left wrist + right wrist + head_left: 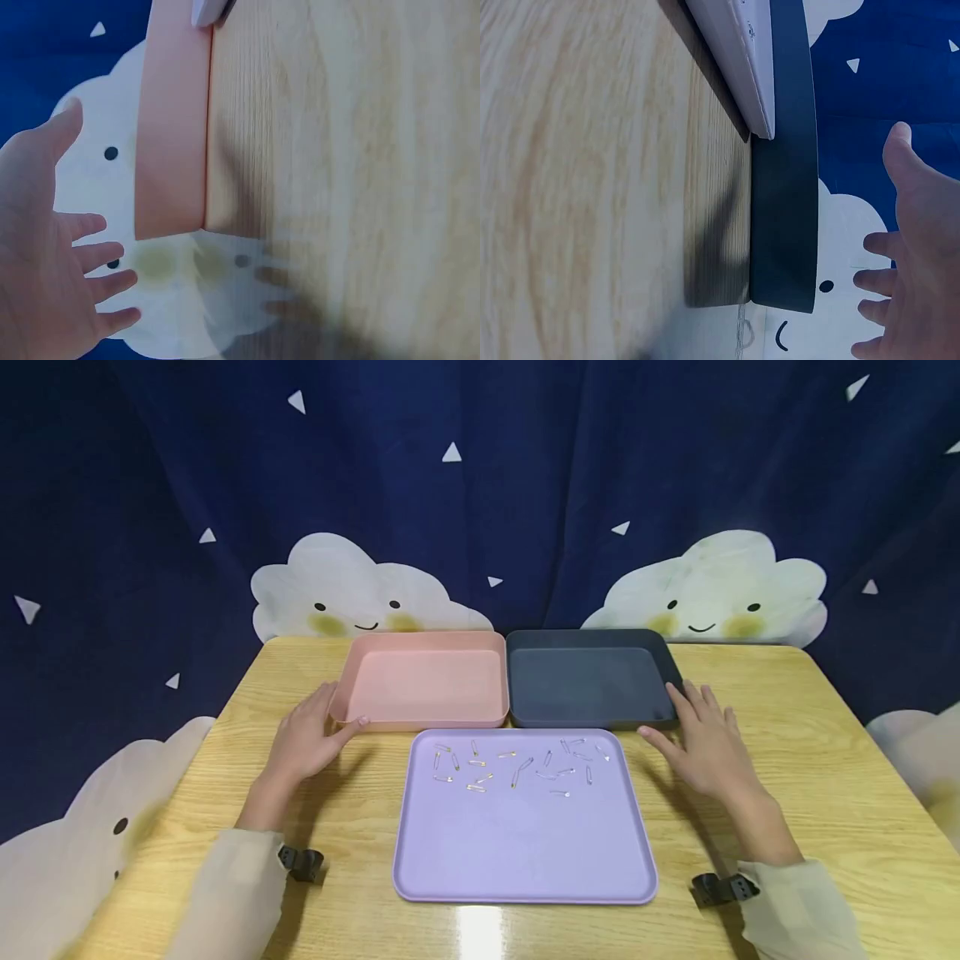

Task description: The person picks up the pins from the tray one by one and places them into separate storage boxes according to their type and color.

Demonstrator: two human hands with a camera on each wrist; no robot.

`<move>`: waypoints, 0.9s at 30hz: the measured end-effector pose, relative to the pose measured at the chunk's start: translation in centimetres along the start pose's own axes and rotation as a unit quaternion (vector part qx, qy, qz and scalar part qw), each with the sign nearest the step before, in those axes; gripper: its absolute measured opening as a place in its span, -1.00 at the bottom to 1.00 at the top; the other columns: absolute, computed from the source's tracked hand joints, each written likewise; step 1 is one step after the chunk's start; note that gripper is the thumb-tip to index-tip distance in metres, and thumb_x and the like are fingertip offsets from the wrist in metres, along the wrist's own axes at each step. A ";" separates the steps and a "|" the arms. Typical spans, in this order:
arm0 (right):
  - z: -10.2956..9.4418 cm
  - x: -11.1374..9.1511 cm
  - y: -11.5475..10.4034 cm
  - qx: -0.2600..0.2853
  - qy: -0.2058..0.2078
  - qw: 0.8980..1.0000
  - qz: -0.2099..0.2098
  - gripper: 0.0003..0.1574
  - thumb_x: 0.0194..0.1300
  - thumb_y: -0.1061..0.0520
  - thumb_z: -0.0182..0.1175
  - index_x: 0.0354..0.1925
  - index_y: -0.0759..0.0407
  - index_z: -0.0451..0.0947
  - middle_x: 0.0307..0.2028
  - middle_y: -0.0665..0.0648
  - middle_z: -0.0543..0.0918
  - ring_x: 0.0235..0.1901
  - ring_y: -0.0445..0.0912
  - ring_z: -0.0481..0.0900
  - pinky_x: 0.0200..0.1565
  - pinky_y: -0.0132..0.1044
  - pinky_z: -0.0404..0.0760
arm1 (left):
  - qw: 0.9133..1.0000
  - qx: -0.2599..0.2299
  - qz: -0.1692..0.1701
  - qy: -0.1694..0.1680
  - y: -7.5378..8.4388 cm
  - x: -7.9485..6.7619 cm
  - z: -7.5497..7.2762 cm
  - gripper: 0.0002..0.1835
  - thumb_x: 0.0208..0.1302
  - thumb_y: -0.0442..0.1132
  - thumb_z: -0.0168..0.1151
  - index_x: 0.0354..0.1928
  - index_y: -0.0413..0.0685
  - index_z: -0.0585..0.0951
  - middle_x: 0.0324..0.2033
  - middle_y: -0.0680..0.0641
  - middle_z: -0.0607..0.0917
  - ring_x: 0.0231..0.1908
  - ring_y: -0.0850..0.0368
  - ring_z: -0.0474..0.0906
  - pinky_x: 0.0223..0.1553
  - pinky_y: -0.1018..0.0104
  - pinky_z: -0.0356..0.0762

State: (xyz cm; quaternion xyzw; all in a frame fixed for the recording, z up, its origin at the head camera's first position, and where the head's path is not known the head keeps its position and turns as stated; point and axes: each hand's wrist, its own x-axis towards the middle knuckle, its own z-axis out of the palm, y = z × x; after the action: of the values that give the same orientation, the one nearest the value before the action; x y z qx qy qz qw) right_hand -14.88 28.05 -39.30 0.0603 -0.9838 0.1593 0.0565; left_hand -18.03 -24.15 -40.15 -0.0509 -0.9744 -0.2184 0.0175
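My left hand point(306, 739), fingers spread, is at the near left corner of a pink tray point(431, 685). On the other side my right hand point(708, 743) is likewise spread, by the near right corner of a dark grey tray point(585, 685). Whether either hand touches its tray I cannot tell; neither grips anything. Between the arms lies a flat lilac tray point(525, 852). Several gold safety pins point(477, 763) are scattered on its far left part. Several silver safety pins point(566, 772) lie on its far right part. In the left wrist view the pink tray's wall point(174, 135) shows beside the hand.
The pink and dark trays stand side by side at the back of the wooden table point(345, 893), just beyond the lilac tray. Behind the table hangs a dark blue curtain point(525, 468) with clouds and triangles. Each wrist wears a small black camera point(302, 863).
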 end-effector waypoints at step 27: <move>0.1 -0.6 -4.4 0.023 0.019 0.991 -0.127 -0.17 0.29 -0.16 0.21 0.36 0.21 0.26 0.30 0.34 0.35 0.31 0.26 0.28 0.24 0.25 0.35 | 0.939 -0.289 -0.170 -0.081 -2.3 6.3 -1.2 -0.36 0.48 0.00 -0.12 0.36 -0.38 0.25 0.22 -0.40 0.43 -0.27 0.43 0.51 -0.24 0.68 0.51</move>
State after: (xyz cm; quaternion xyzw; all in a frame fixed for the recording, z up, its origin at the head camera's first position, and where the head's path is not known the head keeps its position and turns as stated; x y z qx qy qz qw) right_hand -13.69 23.89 -38.13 0.1830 -0.9630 0.1746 0.0936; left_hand -24.50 -26.14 -39.66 0.0951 -0.8614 -0.4858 -0.1139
